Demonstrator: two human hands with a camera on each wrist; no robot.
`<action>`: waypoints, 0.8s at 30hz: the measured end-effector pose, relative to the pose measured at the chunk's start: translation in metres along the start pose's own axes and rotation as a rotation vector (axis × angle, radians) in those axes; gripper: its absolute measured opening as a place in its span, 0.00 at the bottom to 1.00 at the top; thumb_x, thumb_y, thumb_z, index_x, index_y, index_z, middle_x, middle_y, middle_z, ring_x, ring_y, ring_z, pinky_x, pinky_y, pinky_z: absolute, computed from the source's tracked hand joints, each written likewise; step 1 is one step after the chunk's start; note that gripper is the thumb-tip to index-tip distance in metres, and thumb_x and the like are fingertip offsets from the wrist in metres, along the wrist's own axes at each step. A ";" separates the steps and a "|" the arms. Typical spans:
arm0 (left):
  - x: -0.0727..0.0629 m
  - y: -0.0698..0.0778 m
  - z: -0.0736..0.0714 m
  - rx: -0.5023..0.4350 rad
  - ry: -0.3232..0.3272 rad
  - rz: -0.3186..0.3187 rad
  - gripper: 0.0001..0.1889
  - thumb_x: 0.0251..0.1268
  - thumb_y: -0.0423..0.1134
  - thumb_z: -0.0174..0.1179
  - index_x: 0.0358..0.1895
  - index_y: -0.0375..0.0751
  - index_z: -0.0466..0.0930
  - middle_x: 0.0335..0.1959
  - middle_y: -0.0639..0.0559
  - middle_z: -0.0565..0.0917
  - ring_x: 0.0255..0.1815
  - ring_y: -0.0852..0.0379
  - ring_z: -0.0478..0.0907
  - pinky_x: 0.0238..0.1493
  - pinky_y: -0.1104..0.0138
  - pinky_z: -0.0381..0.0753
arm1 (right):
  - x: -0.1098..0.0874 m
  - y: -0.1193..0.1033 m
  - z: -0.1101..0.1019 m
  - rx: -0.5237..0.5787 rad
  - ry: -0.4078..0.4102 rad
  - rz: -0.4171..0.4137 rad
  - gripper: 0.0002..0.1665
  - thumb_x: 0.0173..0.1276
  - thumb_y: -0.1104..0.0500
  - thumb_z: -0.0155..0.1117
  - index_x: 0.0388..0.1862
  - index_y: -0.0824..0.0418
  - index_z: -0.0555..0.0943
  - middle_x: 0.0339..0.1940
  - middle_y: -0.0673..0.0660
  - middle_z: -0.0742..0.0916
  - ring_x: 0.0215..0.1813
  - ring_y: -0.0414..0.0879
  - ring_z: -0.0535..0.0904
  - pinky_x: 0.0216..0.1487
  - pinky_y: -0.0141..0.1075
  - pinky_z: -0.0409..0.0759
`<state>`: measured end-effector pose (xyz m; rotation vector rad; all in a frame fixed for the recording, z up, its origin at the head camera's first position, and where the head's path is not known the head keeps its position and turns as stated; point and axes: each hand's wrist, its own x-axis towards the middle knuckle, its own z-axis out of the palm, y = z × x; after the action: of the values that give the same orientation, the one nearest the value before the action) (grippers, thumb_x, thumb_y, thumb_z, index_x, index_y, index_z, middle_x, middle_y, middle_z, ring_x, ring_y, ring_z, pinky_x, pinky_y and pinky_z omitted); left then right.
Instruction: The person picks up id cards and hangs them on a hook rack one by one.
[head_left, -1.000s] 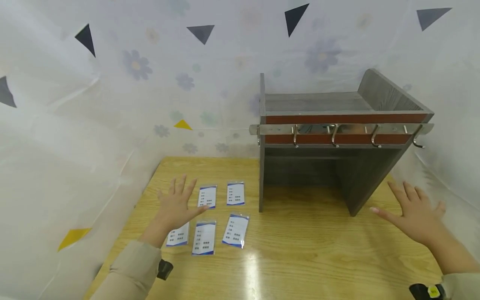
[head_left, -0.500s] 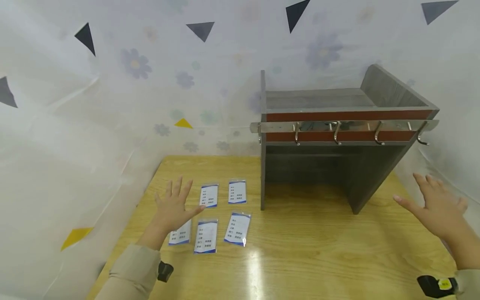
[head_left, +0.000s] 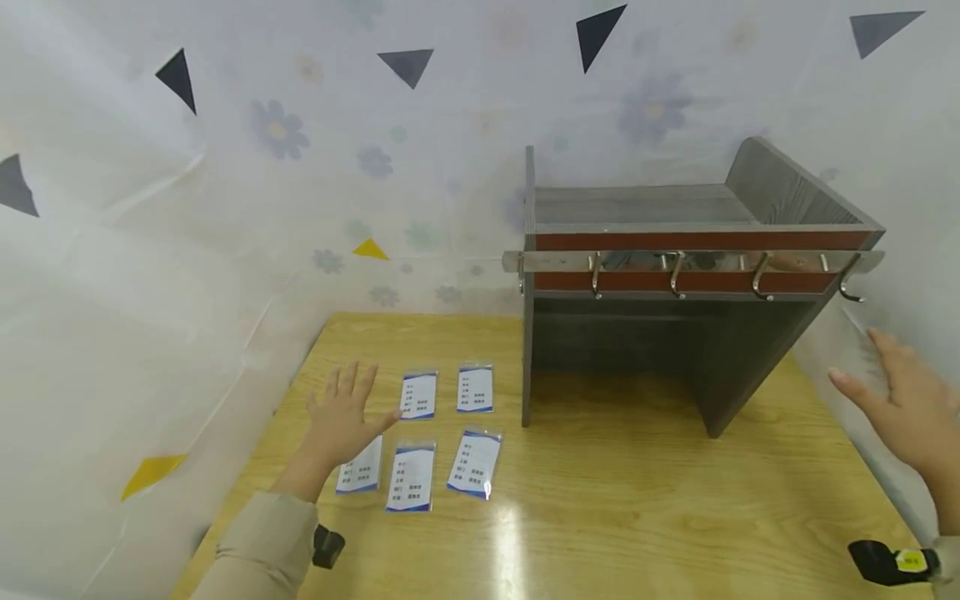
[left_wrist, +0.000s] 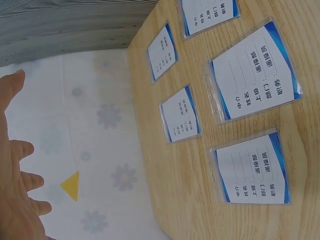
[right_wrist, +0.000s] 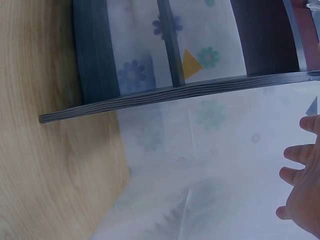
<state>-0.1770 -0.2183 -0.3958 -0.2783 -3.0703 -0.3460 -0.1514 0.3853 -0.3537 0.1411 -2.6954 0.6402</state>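
Note:
My left hand (head_left: 341, 425) hovers with fingers spread over the left part of the table, holding nothing. It partly covers one of several name badges in clear plastic sleeves, such as the front middle badge (head_left: 411, 477) and the front right badge (head_left: 475, 462). In the left wrist view a badge (left_wrist: 252, 167) with blue edges and printed lines lies flat on the wood. To the right of the grey wooden shelf (head_left: 750, 358), my right hand (head_left: 911, 408) is raised, fingers extended and nothing in it. The right wrist view has its fingers (right_wrist: 300, 154) apart from the shelf's side panel.
A metal rail (head_left: 712, 262) with several hooks runs across the shelf's front and sticks out past both sides. The wooden table (head_left: 600, 517) ends near the right hand. White sheeting (head_left: 450, 150) printed with flowers and triangles surrounds the table.
My right hand has moved right, farther from the shelf and towards the edge of the view. My left hand has drifted slightly left. The badges and shelf stay in place.

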 end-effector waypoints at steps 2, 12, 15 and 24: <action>0.000 -0.002 0.002 -0.010 0.001 -0.018 0.44 0.52 0.68 0.40 0.67 0.42 0.44 0.65 0.35 0.43 0.63 0.33 0.36 0.48 0.33 0.34 | 0.000 -0.001 -0.004 0.039 0.016 -0.003 0.39 0.66 0.54 0.46 0.65 0.73 0.40 0.62 0.77 0.48 0.62 0.69 0.38 0.57 0.59 0.32; 0.004 -0.011 0.011 -0.057 -0.010 -0.062 0.42 0.56 0.62 0.45 0.66 0.40 0.44 0.65 0.35 0.42 0.63 0.33 0.35 0.48 0.33 0.33 | 0.017 -0.007 -0.019 0.215 0.123 0.045 0.36 0.67 0.55 0.42 0.65 0.72 0.42 0.63 0.75 0.48 0.64 0.64 0.38 0.59 0.55 0.33; 0.004 -0.013 0.014 -0.065 -0.005 -0.062 0.42 0.56 0.62 0.45 0.66 0.38 0.44 0.65 0.35 0.42 0.62 0.33 0.36 0.47 0.33 0.33 | 0.024 -0.010 -0.022 0.276 0.151 0.050 0.35 0.67 0.57 0.42 0.65 0.72 0.43 0.63 0.74 0.49 0.65 0.61 0.37 0.60 0.53 0.32; 0.007 -0.020 0.025 -0.076 -0.007 -0.086 0.44 0.54 0.68 0.37 0.66 0.38 0.44 0.65 0.34 0.44 0.62 0.33 0.41 0.49 0.34 0.36 | 0.043 -0.014 -0.025 0.356 0.187 0.075 0.33 0.68 0.56 0.39 0.66 0.66 0.44 0.65 0.69 0.50 0.66 0.46 0.44 0.63 0.43 0.38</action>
<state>-0.1884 -0.2303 -0.4238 -0.1505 -3.0865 -0.4669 -0.1806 0.3834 -0.3116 0.0669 -2.3957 1.0957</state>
